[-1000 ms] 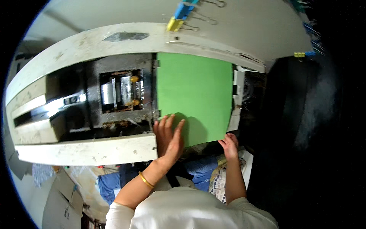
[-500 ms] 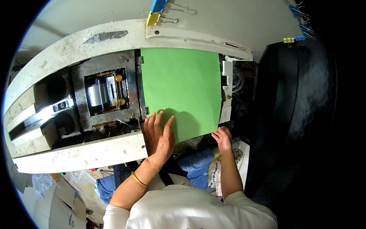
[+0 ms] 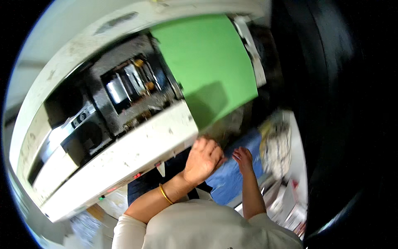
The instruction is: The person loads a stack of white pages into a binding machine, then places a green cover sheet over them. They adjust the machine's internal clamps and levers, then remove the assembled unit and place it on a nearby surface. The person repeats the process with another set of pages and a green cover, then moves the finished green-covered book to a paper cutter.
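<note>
Hovering below a flat, light-green rectangular sheet (image 3: 215, 54), a worker's two bare hands appear clear of its surface. The sheet spans the machine between a dark grey metal plate (image 3: 124, 54) and a narrow white strip (image 3: 253, 54); it likely rests on a support underneath, since neither hand seems to bear it. The left hand (image 3: 204, 159), above a thin gold-coloured bangle (image 3: 165, 194), curls loosely beside the end of a long, scuffed white rail (image 3: 145, 141). The right hand (image 3: 243, 158) hangs half open over blue fabric (image 3: 232, 182), with nothing visible in its fingers. Motion blur hides whether the left hand grips anything or touches the rail. A shadow darkens the sheet's lower corner; whatever lies beneath is hidden, and blackness swallows the far right.
</note>
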Demonstrator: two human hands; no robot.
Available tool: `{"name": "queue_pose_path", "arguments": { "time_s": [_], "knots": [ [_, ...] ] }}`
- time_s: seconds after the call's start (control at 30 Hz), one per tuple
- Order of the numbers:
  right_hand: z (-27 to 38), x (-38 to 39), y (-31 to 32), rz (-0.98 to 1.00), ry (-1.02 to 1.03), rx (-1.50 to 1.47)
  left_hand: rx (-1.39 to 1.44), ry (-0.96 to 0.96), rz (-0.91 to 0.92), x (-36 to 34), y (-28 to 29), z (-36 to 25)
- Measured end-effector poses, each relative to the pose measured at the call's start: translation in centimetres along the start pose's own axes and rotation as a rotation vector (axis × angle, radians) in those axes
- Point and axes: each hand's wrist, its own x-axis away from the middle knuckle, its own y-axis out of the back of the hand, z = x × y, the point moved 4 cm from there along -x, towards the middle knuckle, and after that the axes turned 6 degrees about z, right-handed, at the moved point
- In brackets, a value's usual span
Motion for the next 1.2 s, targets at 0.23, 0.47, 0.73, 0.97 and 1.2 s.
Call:
{"name": "queue_pose_path", "arguments": {
  "time_s": [0.23, 0.47, 0.73, 0.97, 1.2],
  "knots": [
    [-24.7, 19.0, 0.7, -0.209, -0.301, -0.266, 0.140, -0.095, 0.344, 12.6, -1.2, -3.4],
    [-41.1, 33.7, -0.6, -0.458, -0.389, -0.653, 0.133, -0.055, 0.720, 25.8, -5.2, -3.8],
    [-59.1, 38.8, -4.1, -0.642, -0.436, -1.185, -0.055, -0.020, 1.118, 38.0, -9.5, -0.8],
    [-77.5, 31.4, -4.5, -0.792, -0.447, -1.474, -0.273, 0.102, 1.350, 48.5, -13.7, 1.3],
    [-87.1, 23.3, -1.7, -0.883, -0.531, -1.707, -0.465, 0.152, 1.432, 53.5, -16.9, 1.9]
  ]
}}
